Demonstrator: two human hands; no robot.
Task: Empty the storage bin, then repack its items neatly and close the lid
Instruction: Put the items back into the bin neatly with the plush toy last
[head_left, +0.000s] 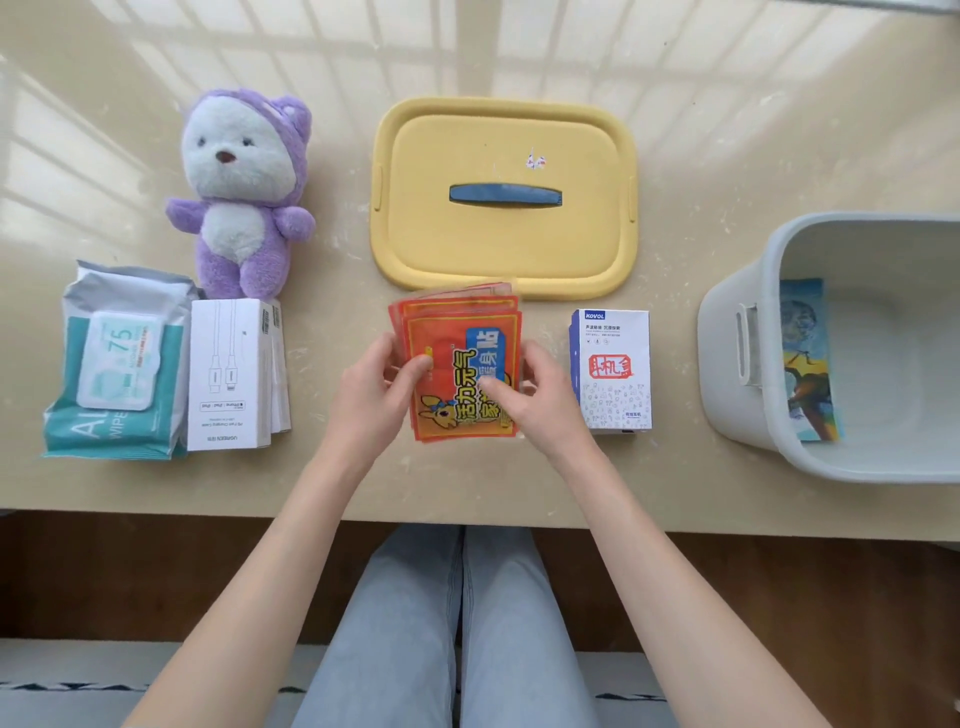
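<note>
Nearest: a seated person's knees in pale jeans, with both forearms reaching out over the near edge of the surface (675, 483).

Centre, near: the left hand (374, 389) and right hand (540, 400) hold a stack of red-orange heat-patch packets (447, 332) between them. Each grip pinches a side edge, thumb on the top face and fingers curled behind. The packets fan slightly at the far end, so the stack is not yet square.

Same row, left: a pack of alcohol wipes (119, 364), touching two white charging-cable boxes (231, 374) laid side by side. Just right of the hands: a white Kovol earphone box (613, 369), lying flat.

Right edge: the grey storage bin (722, 364), open and partly out of frame. A colourful printed card or booklet (808, 364) stands against its left inner wall; the print is too small to identify. The bin floor looks bare otherwise.

Farther: the yellow lid (504, 254) lies flat, blue handle (505, 196) up, just beyond the packets. Far left: a purple plush bear (244, 192), its feet at the cable boxes.

Step, as judged: emptying is done or nearly so, and the packets are being tidied for repacking. I cannot tell whether the card is left over or the first thing put back. The next move calls for tapping the stack flush, then carrying it right into the bin, flat or on edge beside the card, leaving room for the bulky bear.
</note>
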